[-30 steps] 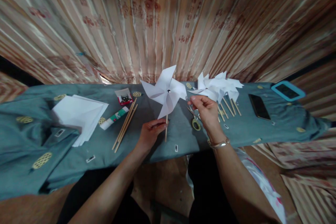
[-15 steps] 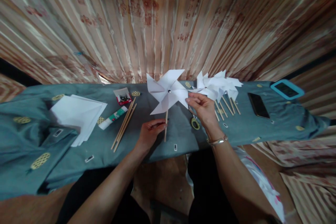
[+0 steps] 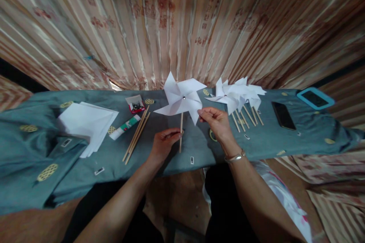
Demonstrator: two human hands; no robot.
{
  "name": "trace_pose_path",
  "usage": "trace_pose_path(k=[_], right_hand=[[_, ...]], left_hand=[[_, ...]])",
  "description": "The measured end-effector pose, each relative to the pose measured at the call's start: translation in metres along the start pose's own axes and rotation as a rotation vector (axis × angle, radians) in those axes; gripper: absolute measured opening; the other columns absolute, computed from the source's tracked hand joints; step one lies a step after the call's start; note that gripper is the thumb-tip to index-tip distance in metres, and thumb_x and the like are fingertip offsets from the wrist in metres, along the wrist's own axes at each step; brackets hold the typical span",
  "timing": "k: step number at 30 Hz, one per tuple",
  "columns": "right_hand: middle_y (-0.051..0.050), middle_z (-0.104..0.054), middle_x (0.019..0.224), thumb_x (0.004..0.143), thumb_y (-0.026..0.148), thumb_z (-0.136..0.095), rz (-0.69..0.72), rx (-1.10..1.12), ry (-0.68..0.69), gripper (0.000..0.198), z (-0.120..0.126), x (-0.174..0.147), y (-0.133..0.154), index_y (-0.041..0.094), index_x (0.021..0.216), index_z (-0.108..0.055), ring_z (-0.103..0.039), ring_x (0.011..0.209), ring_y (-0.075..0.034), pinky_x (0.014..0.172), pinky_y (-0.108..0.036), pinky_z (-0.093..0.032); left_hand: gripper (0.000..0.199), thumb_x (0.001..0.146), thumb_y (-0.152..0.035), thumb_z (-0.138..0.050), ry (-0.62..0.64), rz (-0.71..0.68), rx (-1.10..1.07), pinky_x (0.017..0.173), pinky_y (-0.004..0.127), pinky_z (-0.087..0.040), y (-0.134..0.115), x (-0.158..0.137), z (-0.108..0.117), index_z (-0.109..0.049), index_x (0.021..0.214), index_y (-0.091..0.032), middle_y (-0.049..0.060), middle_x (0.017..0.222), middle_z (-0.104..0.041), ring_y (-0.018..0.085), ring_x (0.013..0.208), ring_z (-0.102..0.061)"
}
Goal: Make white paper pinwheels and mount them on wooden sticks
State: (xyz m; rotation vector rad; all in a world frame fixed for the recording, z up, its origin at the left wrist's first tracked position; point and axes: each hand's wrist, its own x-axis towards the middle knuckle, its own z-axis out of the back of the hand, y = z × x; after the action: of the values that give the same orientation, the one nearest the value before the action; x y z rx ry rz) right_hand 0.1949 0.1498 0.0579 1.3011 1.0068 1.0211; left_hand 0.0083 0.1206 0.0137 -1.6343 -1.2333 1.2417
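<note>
Paper blades [image 3: 190, 86] have swung round, so the pinwheel [image 3: 179, 101] seemingly turns on its pin [image 3: 184, 98]; left hand [image 3: 164, 142] pinches the stick [image 3: 181, 122], right hand [image 3: 218, 120] meets one blade, grip unclear.

Cloth-covered table [image 3: 201, 142] with paper sheets [image 3: 85, 121], sticks [image 3: 134, 137], pinwheels [image 3: 234, 98], phone [image 3: 283, 115]

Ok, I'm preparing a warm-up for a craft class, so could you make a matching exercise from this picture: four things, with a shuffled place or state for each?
1. Left hand
2. Right hand
3. Small box
4. Phone

A. Lying left of the blue-framed device
B. Open, with small dark pieces inside
C. Holding a wooden stick
D. Fingertips at a white paper blade

Pairs: 1-C, 2-D, 3-B, 4-A
</note>
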Motion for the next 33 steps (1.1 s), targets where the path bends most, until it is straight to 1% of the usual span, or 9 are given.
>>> trace_pose_path(k=[7, 12, 17, 23, 27, 29, 30, 33], right_hand=[[0.002, -0.068, 0.056, 0.053, 0.054, -0.088, -0.039, 0.021, 0.052, 0.038, -0.005, -0.006, 0.003, 0.021, 0.063, -0.072, -0.055, 0.051, -0.01, 0.055, -0.024, -0.045], [0.001, -0.07, 0.059, 0.054, 0.061, -0.086, -0.042, 0.023, 0.108, 0.042, -0.01, -0.011, 0.0, 0.022, 0.062, -0.071, -0.056, 0.052, -0.011, 0.056, -0.026, -0.046], [0.0, -0.071, 0.061, 0.055, 0.065, -0.084, -0.077, 0.01, 0.159, 0.045, -0.017, -0.017, 0.001, 0.022, 0.059, -0.07, -0.055, 0.053, -0.012, 0.055, -0.026, -0.046], [0.001, -0.068, 0.055, 0.054, 0.059, -0.087, -0.114, 0.031, 0.236, 0.042, -0.028, -0.023, 0.003, 0.022, 0.056, -0.069, -0.052, 0.049, -0.011, 0.051, -0.025, -0.042], [0.002, -0.067, 0.055, 0.057, 0.057, -0.086, -0.086, -0.011, 0.289, 0.039, -0.023, -0.022, 0.004, 0.021, 0.058, -0.071, -0.051, 0.049, -0.01, 0.05, -0.025, -0.041], [0.001, -0.067, 0.054, 0.058, 0.058, -0.085, -0.057, -0.031, 0.259, 0.04, -0.014, -0.016, 0.005, 0.021, 0.058, -0.07, -0.05, 0.048, -0.01, 0.049, -0.024, -0.04], [0.001, -0.067, 0.054, 0.057, 0.058, -0.085, -0.043, -0.033, 0.217, 0.04, -0.008, -0.012, 0.006, 0.02, 0.059, -0.07, -0.049, 0.048, -0.009, 0.049, -0.024, -0.039], [0.001, -0.067, 0.054, 0.056, 0.055, -0.085, 0.003, 0.004, -0.019, 0.038, 0.01, 0.003, 0.006, 0.021, 0.061, -0.07, -0.047, 0.047, -0.009, 0.049, -0.024, -0.039]], left_hand=[[0.029, 0.053, -0.036, -0.088, -0.001, -0.006, 0.017, 0.087, 0.035, -0.051, -0.001, -0.001, 0.0, -0.08, 0.075, -0.02, 0.005, 0.08, -0.078, 0.021, 0.081, -0.068], [0.028, 0.053, -0.036, -0.087, -0.014, -0.015, 0.029, 0.087, 0.036, -0.051, -0.002, -0.002, 0.0, -0.08, 0.075, -0.02, 0.005, 0.08, -0.078, 0.021, 0.08, -0.068], [0.025, 0.054, -0.034, -0.087, -0.018, -0.022, 0.027, 0.088, 0.036, -0.051, -0.002, -0.001, -0.001, -0.08, 0.074, -0.021, 0.005, 0.08, -0.078, 0.021, 0.08, -0.068], [0.026, 0.055, -0.034, -0.086, 0.027, -0.027, 0.006, 0.089, 0.037, -0.051, -0.001, -0.002, -0.001, -0.08, 0.076, -0.019, 0.005, 0.081, -0.078, 0.022, 0.082, -0.069], [0.023, 0.058, -0.033, -0.084, 0.035, -0.04, 0.022, 0.086, 0.035, -0.051, -0.003, -0.002, 0.0, -0.08, 0.076, -0.019, 0.005, 0.08, -0.078, 0.02, 0.079, -0.068], [0.022, 0.057, -0.032, -0.085, 0.016, -0.038, 0.026, 0.083, 0.033, -0.051, -0.004, -0.003, 0.0, -0.08, 0.075, -0.019, 0.004, 0.078, -0.077, 0.019, 0.077, -0.067], [0.022, 0.057, -0.032, -0.085, 0.007, -0.035, 0.028, 0.083, 0.033, -0.051, -0.004, -0.003, 0.0, -0.08, 0.075, -0.019, 0.004, 0.078, -0.077, 0.019, 0.076, -0.067], [0.023, 0.056, -0.032, -0.085, 0.006, -0.017, 0.024, 0.083, 0.034, -0.051, -0.004, -0.004, 0.0, -0.08, 0.075, -0.019, 0.004, 0.078, -0.077, 0.019, 0.077, -0.068]])
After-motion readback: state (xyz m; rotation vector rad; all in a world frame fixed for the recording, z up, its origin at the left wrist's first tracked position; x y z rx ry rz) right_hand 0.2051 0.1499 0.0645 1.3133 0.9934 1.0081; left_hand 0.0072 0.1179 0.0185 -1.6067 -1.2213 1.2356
